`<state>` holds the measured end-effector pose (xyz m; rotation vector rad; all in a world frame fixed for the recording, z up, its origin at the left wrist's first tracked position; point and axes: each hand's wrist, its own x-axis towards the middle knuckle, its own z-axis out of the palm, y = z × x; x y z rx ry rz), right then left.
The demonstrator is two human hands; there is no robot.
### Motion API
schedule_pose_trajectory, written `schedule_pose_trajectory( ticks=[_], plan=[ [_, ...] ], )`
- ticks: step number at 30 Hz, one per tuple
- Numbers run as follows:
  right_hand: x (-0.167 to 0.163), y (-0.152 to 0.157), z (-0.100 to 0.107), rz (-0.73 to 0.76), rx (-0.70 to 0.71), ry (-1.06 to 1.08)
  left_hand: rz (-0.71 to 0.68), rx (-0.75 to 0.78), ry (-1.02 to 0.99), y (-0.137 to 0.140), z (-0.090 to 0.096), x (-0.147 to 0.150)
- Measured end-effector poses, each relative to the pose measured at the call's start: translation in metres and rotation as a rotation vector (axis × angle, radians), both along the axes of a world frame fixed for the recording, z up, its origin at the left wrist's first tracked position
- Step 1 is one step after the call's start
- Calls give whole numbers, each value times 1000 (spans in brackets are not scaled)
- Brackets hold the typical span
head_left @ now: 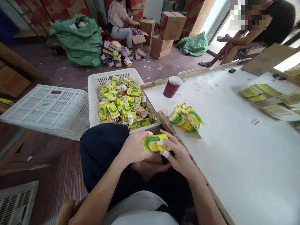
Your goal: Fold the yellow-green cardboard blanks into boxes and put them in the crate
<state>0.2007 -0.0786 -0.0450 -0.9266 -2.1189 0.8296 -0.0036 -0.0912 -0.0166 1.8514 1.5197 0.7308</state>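
Purple-brown floor [61, 73] runs under a busy room, and a white counter [236, 162] stands just to the right of the right hand.

The left hand [134, 145] is curled, not spread, and it pinches one end of a small yellow box [150, 144]. The right hand [179, 156] pinches the other end with bent fingers. Two of its fingers have white wraps [165, 153], and one of these tips presses on the front. So the yellow box is between both hands, over the lap. I cannot tell if its ends are all shut.

Just ahead of the left hand is a white crate [92, 103] with lots of puffed-out little boxes [125, 107] in it. They look like the done ones, so I think much of the work is done.

Just past the right hand, a fanned pile of flat cartons [186, 120] lies on the counter. These seem left to do. More flat yellow cards [260, 92] lie farther to the right, and they may be left too. A red mug [172, 87] stands past the pile.
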Motion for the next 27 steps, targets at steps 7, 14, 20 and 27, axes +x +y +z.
schedule_pose_trajectory(
  ticks=[7,14,20,27],
  plan=[
    [2,3,0,-92,-35,85,136,84,-173,0,-13,9],
    [-16,-8,-20,-319,-219,235,222,72,-308,-5,-24,14],
    [20,24,-3,-567,-107,211,464,248,-367,18,-22,-6],
    [64,64,3,-1001,-119,-311,428,141,-231,22,-37,-6]
  ],
)
